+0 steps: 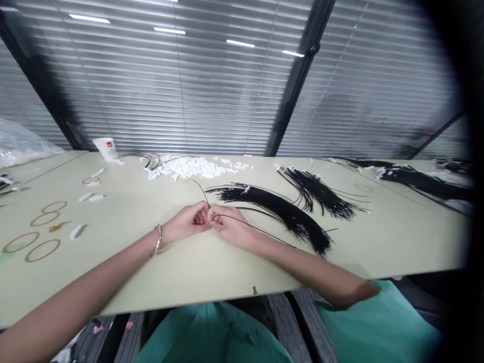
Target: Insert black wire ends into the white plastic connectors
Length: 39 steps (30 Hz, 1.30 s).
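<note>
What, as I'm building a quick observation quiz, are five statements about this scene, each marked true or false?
1. Fingertips of the left hand and right hand are together, with a thin black strand running from them. True.
2. The bracelet is worn next to the right hand. False: it is next to the left hand.
3. The paper cup is left of the pile of small white pieces. True.
4. That pile is inside the cup. False: it lies loose on the table.
5. The curved black bundle lies mostly to the right of the hands. True.
</note>
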Available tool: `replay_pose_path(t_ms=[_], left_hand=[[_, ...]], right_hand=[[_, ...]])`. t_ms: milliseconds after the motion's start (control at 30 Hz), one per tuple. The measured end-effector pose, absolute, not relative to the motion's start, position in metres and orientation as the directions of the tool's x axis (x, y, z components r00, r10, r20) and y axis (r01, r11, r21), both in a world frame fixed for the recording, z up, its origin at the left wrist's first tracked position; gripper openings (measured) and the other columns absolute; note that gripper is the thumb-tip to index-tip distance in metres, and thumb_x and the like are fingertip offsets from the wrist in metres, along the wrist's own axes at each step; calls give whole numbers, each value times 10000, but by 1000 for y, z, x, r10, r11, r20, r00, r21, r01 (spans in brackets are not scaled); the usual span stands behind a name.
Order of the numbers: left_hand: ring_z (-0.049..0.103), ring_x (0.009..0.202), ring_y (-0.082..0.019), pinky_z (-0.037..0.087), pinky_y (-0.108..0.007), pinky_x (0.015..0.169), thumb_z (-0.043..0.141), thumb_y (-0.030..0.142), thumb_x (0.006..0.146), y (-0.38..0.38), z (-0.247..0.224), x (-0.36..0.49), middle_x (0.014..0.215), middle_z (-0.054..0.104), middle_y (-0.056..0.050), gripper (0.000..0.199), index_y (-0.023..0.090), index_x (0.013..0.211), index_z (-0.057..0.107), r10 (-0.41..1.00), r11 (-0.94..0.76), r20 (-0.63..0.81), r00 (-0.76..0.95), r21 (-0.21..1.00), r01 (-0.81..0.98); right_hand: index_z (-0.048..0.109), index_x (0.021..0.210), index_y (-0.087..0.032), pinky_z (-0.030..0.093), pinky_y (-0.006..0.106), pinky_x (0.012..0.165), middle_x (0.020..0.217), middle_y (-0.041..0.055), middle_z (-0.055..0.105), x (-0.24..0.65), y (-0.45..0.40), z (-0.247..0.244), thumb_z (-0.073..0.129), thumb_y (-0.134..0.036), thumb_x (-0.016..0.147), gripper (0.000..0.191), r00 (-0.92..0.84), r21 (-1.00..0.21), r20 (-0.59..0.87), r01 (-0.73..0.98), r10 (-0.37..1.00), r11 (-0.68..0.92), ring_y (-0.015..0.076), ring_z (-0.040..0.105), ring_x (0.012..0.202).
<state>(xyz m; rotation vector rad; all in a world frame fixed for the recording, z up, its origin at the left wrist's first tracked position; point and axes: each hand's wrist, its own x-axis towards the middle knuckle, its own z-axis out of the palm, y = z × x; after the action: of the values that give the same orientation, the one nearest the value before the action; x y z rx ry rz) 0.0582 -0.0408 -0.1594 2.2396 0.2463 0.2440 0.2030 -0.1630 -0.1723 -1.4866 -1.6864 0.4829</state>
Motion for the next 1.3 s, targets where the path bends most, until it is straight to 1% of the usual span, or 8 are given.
replay_pose_path(t_ms=[200,467,633,800,1033,1133,1233,1300], left_hand=[[525,698,-68,424,-177,607,561,356,790,-39,-160,58,847,565,-18,261,149,908,452,261,-608,84,962,788,96],[512,688,-64,408,-166,591,575,316,776,-39,-159,58,813,540,2,257,161,939,452,258,-589,89,962,804,84],[521,705,-70,420,-176,605,579,323,771,-40,-160,59,820,543,-2,265,158,940,459,269,-604,90,959,791,95],[519,699,-67,416,-177,604,570,309,775,-40,-160,59,824,550,0,259,158,954,460,274,-602,78,958,792,108],[521,732,-78,433,-195,642,568,317,780,-39,-159,57,826,535,-5,273,162,965,438,240,-591,80,967,803,80],[536,766,-88,451,-216,681,566,330,787,-39,-160,56,856,551,-12,296,172,992,423,244,-586,68,967,805,91],[545,776,-94,457,-225,690,567,343,788,-38,-162,57,881,566,-21,326,178,1025,417,245,-576,56,968,812,99],[543,771,-93,457,-225,688,571,343,786,-38,-163,57,879,566,-23,330,178,1029,420,246,-572,55,968,815,99]], right_hand=[[552,916,-142,368,134,683,860,-21,545,210,-166,-179,550,-115,854,68,88,-833,319,501,944,235,74,511,777],[601,852,-146,346,144,781,894,-35,562,211,-161,-177,562,-81,879,81,34,-654,452,692,892,305,81,506,869],[579,854,-122,343,143,707,879,-16,559,211,-157,-184,551,-19,853,107,19,-621,439,729,898,288,79,511,784],[572,846,-121,349,160,757,892,2,553,209,-160,-184,527,-38,863,95,-2,-580,433,765,901,281,101,504,838],[606,897,-120,379,169,725,861,13,561,216,-170,-160,519,-147,895,91,-128,-675,374,641,918,365,98,516,786],[620,943,-123,416,211,806,925,33,566,234,-180,-138,500,-217,919,155,-213,-741,386,508,898,439,117,537,854],[591,969,-130,427,240,843,971,53,556,258,-184,-124,448,-246,951,184,-102,-762,499,422,861,491,125,534,910],[587,962,-133,423,222,814,965,53,554,272,-181,-127,427,-213,956,178,-9,-711,556,514,831,480,109,530,887]])
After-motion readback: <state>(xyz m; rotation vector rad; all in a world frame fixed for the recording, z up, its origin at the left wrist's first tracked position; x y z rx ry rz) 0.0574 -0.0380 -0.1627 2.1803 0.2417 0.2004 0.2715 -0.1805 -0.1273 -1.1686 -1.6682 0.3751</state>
